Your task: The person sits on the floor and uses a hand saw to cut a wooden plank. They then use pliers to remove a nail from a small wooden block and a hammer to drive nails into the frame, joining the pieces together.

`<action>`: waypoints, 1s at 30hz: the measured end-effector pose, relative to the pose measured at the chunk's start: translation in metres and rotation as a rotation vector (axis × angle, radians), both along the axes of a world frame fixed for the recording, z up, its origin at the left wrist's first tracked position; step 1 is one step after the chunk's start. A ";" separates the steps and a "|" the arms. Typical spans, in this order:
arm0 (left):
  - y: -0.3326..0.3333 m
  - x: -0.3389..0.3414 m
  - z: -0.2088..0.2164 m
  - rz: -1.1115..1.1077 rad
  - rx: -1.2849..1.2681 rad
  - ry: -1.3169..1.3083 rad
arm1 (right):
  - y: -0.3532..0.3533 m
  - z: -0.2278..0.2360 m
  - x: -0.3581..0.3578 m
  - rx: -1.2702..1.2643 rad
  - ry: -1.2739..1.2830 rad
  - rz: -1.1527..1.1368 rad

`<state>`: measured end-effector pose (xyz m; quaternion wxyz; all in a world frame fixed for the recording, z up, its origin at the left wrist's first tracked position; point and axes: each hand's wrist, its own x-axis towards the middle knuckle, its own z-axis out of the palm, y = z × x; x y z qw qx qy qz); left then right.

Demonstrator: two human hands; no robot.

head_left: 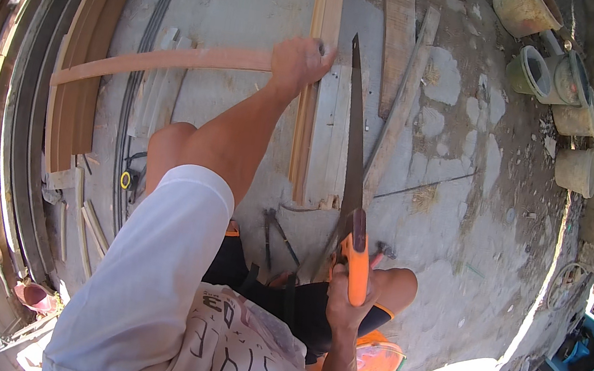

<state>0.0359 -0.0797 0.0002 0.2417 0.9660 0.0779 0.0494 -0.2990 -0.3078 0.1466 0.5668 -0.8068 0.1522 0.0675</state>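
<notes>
My right hand (349, 301) is wrapped around the orange handle of a handsaw (357, 133). The blade points away from me, its tip beside the long upright-lying timber (303, 140). With closed fingers, my left hand (300, 65) grips the end of a reddish wooden strip (178, 57) where it crosses that timber. The strip runs left and its far end rests by the stacked boards (83, 77). The saw's teeth are apart from the strip. My left palm and part of the strip's end are hidden under the fingers.
Several buckets (533, 71) stand along the right wall. Loose planks (396, 39) lie just right of the timber. Long-handled pincers (280, 238) and a hammer (384, 251) lie near my legs. An orange bucket (379, 365) is close behind my right arm. Black cables (152, 33) run along the left.
</notes>
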 end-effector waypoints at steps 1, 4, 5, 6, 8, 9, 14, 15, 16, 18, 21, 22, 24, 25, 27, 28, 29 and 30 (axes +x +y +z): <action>0.000 -0.002 -0.002 -0.006 0.000 -0.006 | 0.007 -0.013 0.042 0.066 -0.010 -0.010; 0.003 -0.005 -0.005 0.001 -0.006 -0.030 | 0.026 -0.014 0.135 0.129 0.019 0.028; 0.003 -0.005 -0.006 -0.002 -0.010 -0.034 | 0.027 -0.016 0.126 0.147 0.053 0.007; 0.002 -0.007 -0.006 -0.009 -0.012 -0.004 | 0.025 -0.018 0.112 0.153 0.088 -0.013; 0.009 -0.002 -0.001 -0.013 -0.001 0.033 | 0.012 -0.023 0.055 0.058 0.052 0.014; 0.009 -0.001 0.001 -0.002 -0.002 0.008 | 0.003 -0.015 0.016 0.075 0.054 0.001; 0.006 -0.003 -0.005 0.003 -0.003 -0.027 | -0.011 0.008 -0.052 -0.032 0.042 0.007; 0.005 -0.002 -0.004 0.002 -0.003 -0.041 | -0.008 0.003 -0.036 0.019 0.044 -0.009; 0.002 -0.002 -0.004 0.002 0.000 -0.056 | 0.001 -0.007 0.008 0.052 0.040 -0.011; 0.002 -0.006 -0.003 -0.004 0.003 -0.072 | 0.020 -0.035 0.111 0.091 0.011 0.005; 0.001 -0.002 -0.005 -0.016 -0.007 -0.052 | 0.027 -0.034 0.144 0.133 0.074 0.002; 0.005 0.000 -0.003 0.003 0.000 -0.024 | 0.028 -0.029 0.145 0.159 0.113 0.001; 0.008 -0.001 -0.004 0.023 -0.017 0.000 | 0.016 -0.022 0.076 0.158 0.157 -0.053; 0.010 -0.002 -0.002 0.027 -0.016 -0.012 | 0.005 -0.023 0.032 0.153 0.041 -0.011; 0.007 -0.005 -0.003 0.023 -0.022 0.004 | -0.008 -0.001 -0.039 0.067 0.103 -0.027; 0.008 -0.004 -0.003 0.031 -0.012 0.015 | -0.013 0.009 -0.074 0.028 0.134 -0.027; 0.008 -0.005 -0.002 0.039 -0.003 0.026 | -0.018 0.010 -0.089 -0.003 0.142 -0.013; 0.005 -0.004 -0.001 0.029 -0.003 0.025 | -0.014 0.006 -0.078 0.006 0.069 -0.009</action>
